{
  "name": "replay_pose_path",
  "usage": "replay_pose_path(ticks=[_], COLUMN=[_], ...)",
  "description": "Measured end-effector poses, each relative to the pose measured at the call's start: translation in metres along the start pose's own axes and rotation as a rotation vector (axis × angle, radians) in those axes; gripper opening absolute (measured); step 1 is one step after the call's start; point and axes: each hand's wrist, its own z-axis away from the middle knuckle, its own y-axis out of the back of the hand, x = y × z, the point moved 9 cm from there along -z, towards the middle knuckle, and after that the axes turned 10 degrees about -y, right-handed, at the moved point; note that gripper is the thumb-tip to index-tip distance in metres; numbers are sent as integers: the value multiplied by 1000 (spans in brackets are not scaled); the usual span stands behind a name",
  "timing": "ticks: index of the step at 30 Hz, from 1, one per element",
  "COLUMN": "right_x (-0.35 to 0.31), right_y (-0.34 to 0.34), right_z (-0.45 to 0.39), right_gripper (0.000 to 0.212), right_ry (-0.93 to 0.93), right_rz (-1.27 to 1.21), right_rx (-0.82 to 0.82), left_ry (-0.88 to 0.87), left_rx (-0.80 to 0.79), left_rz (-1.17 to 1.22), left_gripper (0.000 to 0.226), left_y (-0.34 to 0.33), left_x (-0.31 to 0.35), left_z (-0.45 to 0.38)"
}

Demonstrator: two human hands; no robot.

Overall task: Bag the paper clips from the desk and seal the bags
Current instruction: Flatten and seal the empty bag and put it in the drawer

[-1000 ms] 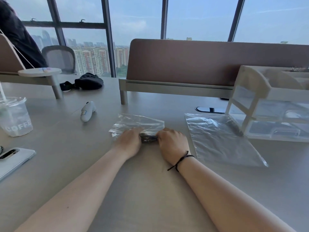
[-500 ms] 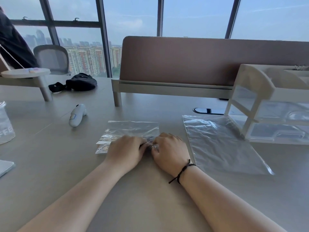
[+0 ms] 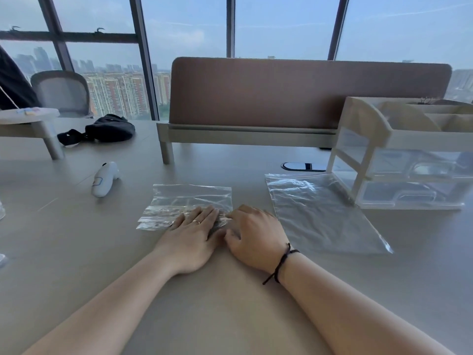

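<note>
The left hand (image 3: 190,238) lies flat with straight fingers pressing on the near edge of a small clear bag (image 3: 188,204); a ring shows on one finger; the right hand (image 3: 256,235) sits just beside it, touching it at the thumb side, its fingers curled down onto the bag's right near corner, though whether they pinch the plastic or only press it cannot be told; a dark cord bracelet (image 3: 280,263) circles the right wrist; the bag lies flat on the tabletop (image 3: 230,316), directly ahead of both hands, and something dark shows through the plastic under the fingers, too blurred to make out as clips; a larger clear bag (image 3: 322,213) lies flat to the right, apart from the first, its far corner reaching a pale organiser (image 3: 399,155) with clear drawers; to the left, well apart from the bags, lies a white handheld device (image 3: 105,179); farther back on the left sits a black pouch (image 3: 107,129); a brown divider (image 3: 307,93) stands across the tabletop behind everything, with windows beyond.
</note>
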Motion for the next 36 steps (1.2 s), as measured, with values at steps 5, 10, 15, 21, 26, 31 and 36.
replay_pose_path(ticks=[5, 10, 15, 21, 26, 31, 36], right_x=[62, 178, 256, 256, 247, 242, 222], right_y=[42, 89, 94, 73, 69, 69, 69], right_z=[15, 27, 37, 28, 25, 24, 19], right_gripper=[35, 37, 41, 60, 52, 44, 40], right_ry=[-57, -385, -685, -731, -682, -648, -537], right_rz=[31, 87, -40, -54, -139, -306, -431], right_rx=[98, 163, 63, 9, -12, -1, 11], left_ry=[-21, -26, -30, -55, -282, -357, -270], left_rx=[-79, -24, 125, 353, 281, 187, 250], left_rz=[-53, -21, -61, -142, 18, 110, 249], left_gripper=[74, 97, 90, 85, 66, 68, 65], left_y=[-4, 2, 16, 40, 11, -10, -3], left_x=[-14, -32, -28, 34, 121, 137, 104], left_z=[-12, -28, -31, -21, -49, -50, -43])
